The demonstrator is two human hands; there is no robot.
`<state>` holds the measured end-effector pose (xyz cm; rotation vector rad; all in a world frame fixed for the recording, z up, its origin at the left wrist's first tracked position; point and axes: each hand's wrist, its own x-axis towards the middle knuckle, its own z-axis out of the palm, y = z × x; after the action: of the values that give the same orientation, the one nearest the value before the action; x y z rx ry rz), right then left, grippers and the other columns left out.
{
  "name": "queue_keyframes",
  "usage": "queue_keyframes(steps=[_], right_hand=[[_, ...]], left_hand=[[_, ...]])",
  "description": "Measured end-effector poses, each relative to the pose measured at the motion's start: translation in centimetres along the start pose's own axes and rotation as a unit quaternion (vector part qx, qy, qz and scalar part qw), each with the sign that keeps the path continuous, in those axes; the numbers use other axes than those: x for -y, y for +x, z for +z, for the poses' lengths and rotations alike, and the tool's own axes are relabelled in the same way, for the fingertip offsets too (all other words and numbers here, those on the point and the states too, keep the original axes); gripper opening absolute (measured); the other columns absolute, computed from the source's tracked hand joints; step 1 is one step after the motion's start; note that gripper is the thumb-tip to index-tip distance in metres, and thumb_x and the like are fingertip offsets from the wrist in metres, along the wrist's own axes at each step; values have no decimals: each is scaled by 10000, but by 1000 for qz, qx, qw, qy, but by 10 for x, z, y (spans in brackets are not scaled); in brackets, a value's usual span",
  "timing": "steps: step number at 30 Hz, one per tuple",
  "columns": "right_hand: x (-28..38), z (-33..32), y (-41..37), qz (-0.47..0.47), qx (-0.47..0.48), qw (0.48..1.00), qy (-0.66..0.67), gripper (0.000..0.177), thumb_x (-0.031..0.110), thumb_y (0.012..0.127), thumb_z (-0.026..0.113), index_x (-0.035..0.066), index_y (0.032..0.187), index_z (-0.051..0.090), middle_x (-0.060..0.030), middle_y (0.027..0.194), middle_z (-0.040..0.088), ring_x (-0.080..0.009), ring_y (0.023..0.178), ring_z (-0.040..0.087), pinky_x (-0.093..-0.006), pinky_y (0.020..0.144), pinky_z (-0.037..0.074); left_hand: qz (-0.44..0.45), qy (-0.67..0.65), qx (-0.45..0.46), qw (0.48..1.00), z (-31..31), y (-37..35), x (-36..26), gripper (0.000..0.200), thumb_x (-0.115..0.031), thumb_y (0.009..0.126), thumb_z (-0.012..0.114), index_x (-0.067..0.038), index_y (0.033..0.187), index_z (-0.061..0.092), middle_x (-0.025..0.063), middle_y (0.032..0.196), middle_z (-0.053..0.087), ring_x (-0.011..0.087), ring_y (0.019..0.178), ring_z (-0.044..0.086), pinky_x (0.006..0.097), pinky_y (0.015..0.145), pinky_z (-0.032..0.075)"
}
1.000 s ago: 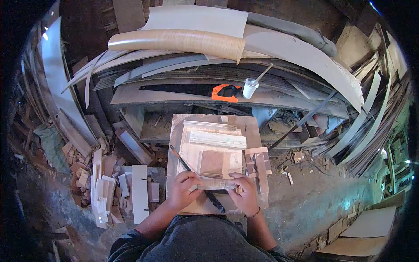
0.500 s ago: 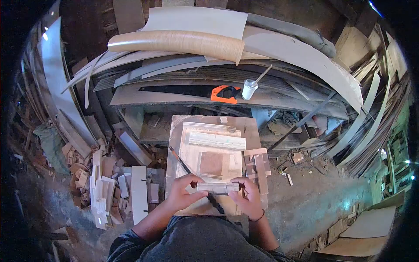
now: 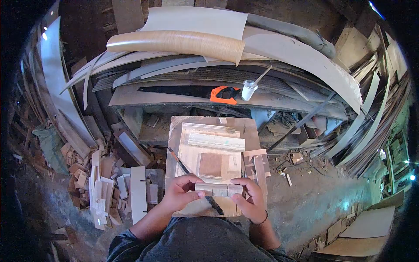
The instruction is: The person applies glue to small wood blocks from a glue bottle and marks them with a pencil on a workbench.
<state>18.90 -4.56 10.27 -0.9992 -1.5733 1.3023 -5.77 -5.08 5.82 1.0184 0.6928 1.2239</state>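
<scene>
A short wooden block is held level near the front of a small wooden work board. My left hand grips its left end between thumb and fingers. Around its right end is my right hand, with a dark band at the wrist. Behind the block lie a pale wood strip and a brown square piece on a light panel. A dark tool with an orange tip rests on the left of the board, partly behind the block.
An orange-handled saw and a white cup with a stick stand on the shelf behind. Wood offcuts are piled at the left. Thin slats lie at the board's right edge. Curved sheets are stacked at the back.
The block has turned slightly in my hands, showing more of its face, and its right end has moved a little to the right. Both hands still hold it.
</scene>
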Motion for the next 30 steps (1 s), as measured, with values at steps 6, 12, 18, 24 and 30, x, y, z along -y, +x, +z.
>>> queue_keyframes(steps=[6,12,18,24,30], right_hand=[[-14,-6,16,-43,34,996,-67,369,73,837,721,-22,1166,585,-54,1036,611,-110,953,579,-256,838,466],[-54,-7,29,-21,-21,999,-40,366,35,802,722,5,1149,608,-95,1061,659,-159,939,623,-300,829,502],[-67,0,46,-5,-73,993,-98,379,-14,807,668,19,1181,615,-92,1091,672,-169,937,641,-295,849,511],[-88,-10,58,11,-55,982,-182,326,10,799,659,11,1125,643,-141,1074,694,-241,982,673,-318,875,525],[-98,-11,55,16,-29,978,-204,298,0,797,661,24,1094,663,-142,1021,700,-232,915,688,-309,809,547]], left_hand=[[131,185,-1,974,-6,12,-3,337,18,783,790,-23,1102,688,81,980,668,109,875,635,253,746,532],[59,270,-20,961,-21,24,18,337,31,808,752,-4,1133,669,70,1007,677,92,824,633,231,742,529],[50,246,-53,967,-30,56,36,316,9,824,728,6,1130,650,95,1029,674,133,875,651,275,774,540],[79,446,-6,892,-39,66,33,329,-68,807,726,-8,1123,656,173,1063,675,316,960,677,375,831,542],[42,434,40,899,-54,54,41,364,-109,802,727,-21,1149,661,197,1095,667,358,1032,648,394,881,521]])
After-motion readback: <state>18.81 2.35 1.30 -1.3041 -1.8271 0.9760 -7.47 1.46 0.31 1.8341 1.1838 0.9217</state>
